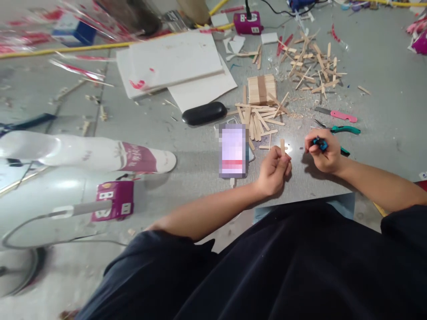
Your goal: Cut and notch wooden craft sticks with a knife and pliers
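Hands apart: our left hand pinches a wooden stick, best held firmly, tip clear; our right hand grips a blue-and-black tool.

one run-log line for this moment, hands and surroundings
left hand: holding wooden stick | right hand: gripping blue-and-black tool | nearby: banded stick bundle, phone, pink-handled knife

The bundle of sticks is tan with a brown band. Left of it, white boards bear red smears; above, a purple socket block; right, a pink-handled knife; lower right, a blue-and-black tool.
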The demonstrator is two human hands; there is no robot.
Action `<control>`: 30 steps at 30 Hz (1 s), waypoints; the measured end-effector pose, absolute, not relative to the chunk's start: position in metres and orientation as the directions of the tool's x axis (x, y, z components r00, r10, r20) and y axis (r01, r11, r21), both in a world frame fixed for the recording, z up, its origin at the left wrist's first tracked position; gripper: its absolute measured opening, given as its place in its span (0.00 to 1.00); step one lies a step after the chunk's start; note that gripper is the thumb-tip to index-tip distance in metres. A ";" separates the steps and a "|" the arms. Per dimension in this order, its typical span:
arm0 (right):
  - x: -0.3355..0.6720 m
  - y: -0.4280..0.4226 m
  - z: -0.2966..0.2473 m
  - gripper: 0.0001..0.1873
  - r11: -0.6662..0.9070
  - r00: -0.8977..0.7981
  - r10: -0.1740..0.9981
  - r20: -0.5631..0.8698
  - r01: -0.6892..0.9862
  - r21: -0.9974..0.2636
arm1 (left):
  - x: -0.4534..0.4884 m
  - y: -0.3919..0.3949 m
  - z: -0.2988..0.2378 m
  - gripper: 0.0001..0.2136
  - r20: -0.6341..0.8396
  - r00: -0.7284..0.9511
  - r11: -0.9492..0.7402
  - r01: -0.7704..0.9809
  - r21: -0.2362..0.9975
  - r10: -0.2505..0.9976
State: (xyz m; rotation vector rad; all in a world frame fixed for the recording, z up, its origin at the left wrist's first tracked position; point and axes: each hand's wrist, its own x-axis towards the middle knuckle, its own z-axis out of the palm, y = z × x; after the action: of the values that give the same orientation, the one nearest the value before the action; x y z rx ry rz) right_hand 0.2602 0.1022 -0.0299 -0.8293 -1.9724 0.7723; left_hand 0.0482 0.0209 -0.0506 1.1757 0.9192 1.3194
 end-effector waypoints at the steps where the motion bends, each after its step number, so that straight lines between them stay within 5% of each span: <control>1: 0.260 0.102 -0.032 0.25 0.615 -0.458 0.758 0.465 0.264 -0.743 | 0.050 0.021 -0.054 0.28 0.139 0.088 -0.118 -0.213 0.970 0.986; 8: 0.257 0.100 -0.032 0.06 0.722 -0.580 0.657 0.481 0.303 -0.622 | 0.044 0.017 -0.054 0.27 0.193 0.110 -0.178 -0.133 0.975 0.975; 23: 0.264 0.098 -0.023 0.08 0.741 -0.533 0.646 0.546 0.268 -0.615 | 0.024 0.065 -0.029 0.29 0.251 0.434 -0.279 0.001 0.960 0.865; 30: 0.263 0.108 -0.028 0.16 0.761 -0.463 0.632 0.621 0.220 -0.610 | 0.028 0.088 -0.020 0.31 0.286 0.236 -0.268 -0.103 0.958 0.929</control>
State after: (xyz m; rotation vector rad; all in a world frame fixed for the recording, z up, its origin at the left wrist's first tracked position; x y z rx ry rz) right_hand 0.2633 0.1075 -0.0278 -0.6400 -2.0379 0.5675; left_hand 0.0276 0.0884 -0.0198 1.4670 0.8227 1.2475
